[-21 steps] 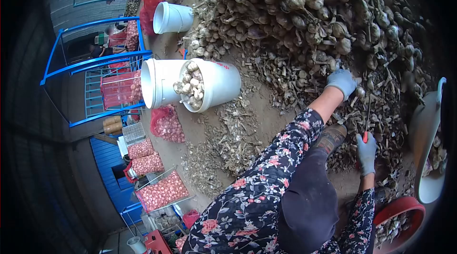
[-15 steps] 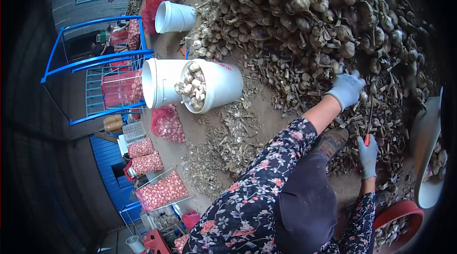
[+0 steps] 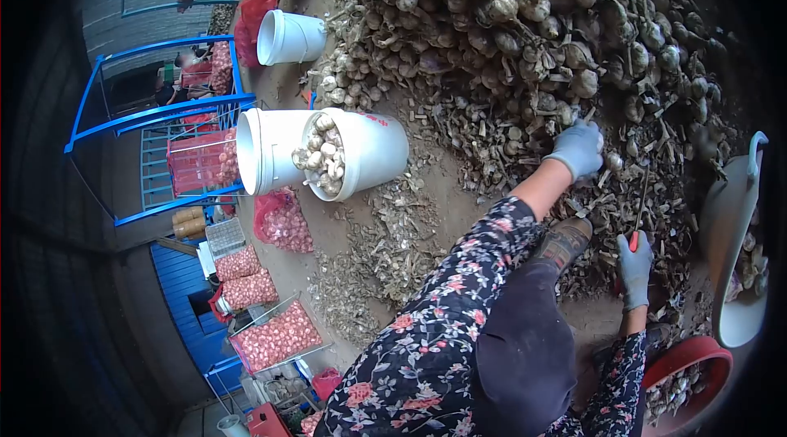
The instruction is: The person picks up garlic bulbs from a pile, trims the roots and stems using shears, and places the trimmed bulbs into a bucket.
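My left hand [image 3: 578,150], in a pale grey-blue work glove, reaches the lower edge of a big heap of garlic [image 3: 525,43] with stems on. Its fingers are curled in against the bulbs; what they hold, if anything, is hidden. A loose garlic bulb [image 3: 612,161] lies close beside the fingers. My right hand [image 3: 634,273], gloved alike, is closed round the red handle of a knife [image 3: 641,203]. The thin blade points toward the heap, over cut stems and dry skins [image 3: 607,207]. My shoe [image 3: 567,242] stands between the hands.
A white bucket [image 3: 373,150] full of trimmed garlic stands against another white bucket [image 3: 275,150], with a third bucket [image 3: 291,37] further off. A white basin [image 3: 742,322] and red basin [image 3: 711,347] with garlic sit beside me. Filled net bags [image 3: 279,339] and a blue frame [image 3: 156,113] stand beyond.
My left hand has moved a little further into the heap's edge, and its fingers have curled in. My right hand keeps the knife nearly in place. The whole view has shifted slightly.
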